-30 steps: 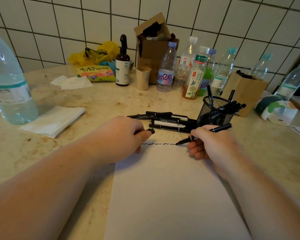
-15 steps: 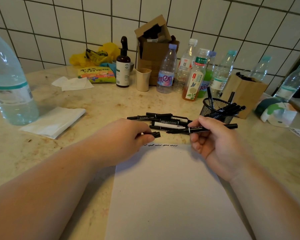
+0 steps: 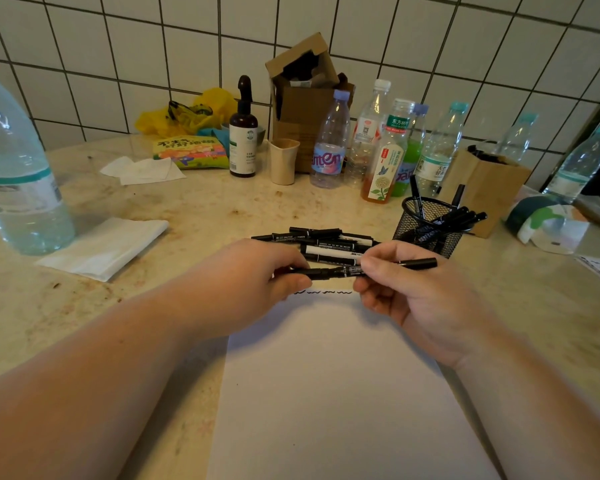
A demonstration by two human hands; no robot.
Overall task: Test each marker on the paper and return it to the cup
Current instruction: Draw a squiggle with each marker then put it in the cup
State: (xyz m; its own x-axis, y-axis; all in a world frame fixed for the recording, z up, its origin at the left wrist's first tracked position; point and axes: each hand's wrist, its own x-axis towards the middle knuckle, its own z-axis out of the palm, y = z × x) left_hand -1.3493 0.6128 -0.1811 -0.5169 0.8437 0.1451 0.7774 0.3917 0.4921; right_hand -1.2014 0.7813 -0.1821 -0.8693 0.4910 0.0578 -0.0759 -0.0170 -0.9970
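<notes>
Hands, left hand (image 3: pixel 257 275) and right hand (image 3: pixel 406 289), pinch a slim black plastic marker (image 3: pixel 347 270) above smooth white paper (image 3: pixel 340 393).

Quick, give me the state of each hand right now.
Left hand: closed, pinching the marker cap.
Right hand: closed, holding the black marker, its tip meeting the cap.

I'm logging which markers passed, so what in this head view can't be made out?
- Marker tip and cap: whether the cap is fully seated is blurred, and the left hand covers its end.
- Right hand grip: fingers hide the barrel print.
- Mesh cup: marker count unclear behind the mesh.
- Loose markers: the hands hide the pile's near edge.
- Paper: bottom cut off by the frame edge.
</notes>
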